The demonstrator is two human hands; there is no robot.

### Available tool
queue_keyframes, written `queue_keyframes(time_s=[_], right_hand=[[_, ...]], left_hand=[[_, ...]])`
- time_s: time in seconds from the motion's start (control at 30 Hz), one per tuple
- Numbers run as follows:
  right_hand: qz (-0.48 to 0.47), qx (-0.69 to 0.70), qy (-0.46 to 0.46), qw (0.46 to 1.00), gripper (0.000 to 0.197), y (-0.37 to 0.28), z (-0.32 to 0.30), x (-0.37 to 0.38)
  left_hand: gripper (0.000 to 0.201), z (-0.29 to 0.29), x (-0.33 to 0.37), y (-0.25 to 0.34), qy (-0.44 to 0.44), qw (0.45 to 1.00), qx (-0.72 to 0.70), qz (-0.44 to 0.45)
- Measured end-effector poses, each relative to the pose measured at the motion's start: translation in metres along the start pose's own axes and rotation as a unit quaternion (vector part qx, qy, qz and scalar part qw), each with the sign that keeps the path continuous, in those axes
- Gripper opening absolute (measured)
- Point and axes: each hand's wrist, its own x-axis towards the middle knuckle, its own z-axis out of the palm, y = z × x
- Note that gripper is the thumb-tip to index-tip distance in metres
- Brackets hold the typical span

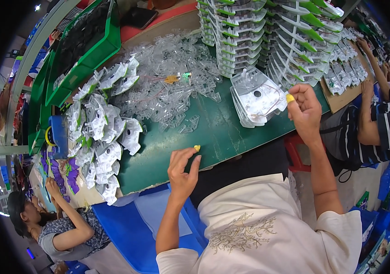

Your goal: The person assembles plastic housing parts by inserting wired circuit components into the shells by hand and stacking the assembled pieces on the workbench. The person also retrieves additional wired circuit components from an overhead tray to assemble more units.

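Observation:
My left hand (183,172) is over the front edge of the green table. Its thumb and index finger are apart, a yellow cover on one fingertip, and nothing shows between them. At the right, my right hand (305,111) is curled beside the right edge of a small stack of white and clear plastic housings (255,101). A yellow cover is on one of its digits too. Its fingers are pinched together, but what they hold, if anything, is hidden. A thin red wire runs across the top housing, which has a dark round hole.
Clear plastic parts (167,98) lie heaped on the green table (213,130). White-and-green housings (99,128) pile up at left, below a green crate (87,52) of black parts. Tall housing stacks (238,39) stand behind. Co-workers sit on both sides; a blue bin (126,233) stands below.

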Motion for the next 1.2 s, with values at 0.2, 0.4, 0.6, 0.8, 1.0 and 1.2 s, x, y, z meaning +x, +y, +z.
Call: queue_keyframes(time_s=[0.2,0.4,0.6,0.8,1.0,1.2], right_hand=[[-0.056,0.010,0.103,0.993,0.016,0.023,0.014,-0.017],[0.082,-0.008,0.073,0.994,0.020,0.044,-0.003,-0.036],[0.194,0.014,-0.017,0.981,0.022,0.050,0.010,-0.036],[0.175,0.029,-0.014,0.984,0.020,0.063,0.014,-0.040],[0.177,0.012,-0.055,0.983,0.020,0.048,-0.038,-0.076],[0.190,0.026,0.048,0.980,0.021,0.015,-0.124,-0.092]], left_hand=[[0.018,0.001,0.000,-0.002,-0.008,0.999,0.028,0.011],[0.017,0.001,0.000,-0.003,0.000,0.999,0.046,0.024],[0.017,0.007,0.001,-0.005,0.005,0.997,0.063,0.041],[0.016,0.005,-0.006,-0.011,0.014,0.995,0.071,0.064],[0.016,0.010,-0.006,-0.010,0.007,0.995,0.071,0.069],[0.012,0.009,-0.007,-0.011,0.015,0.994,0.085,0.063]])
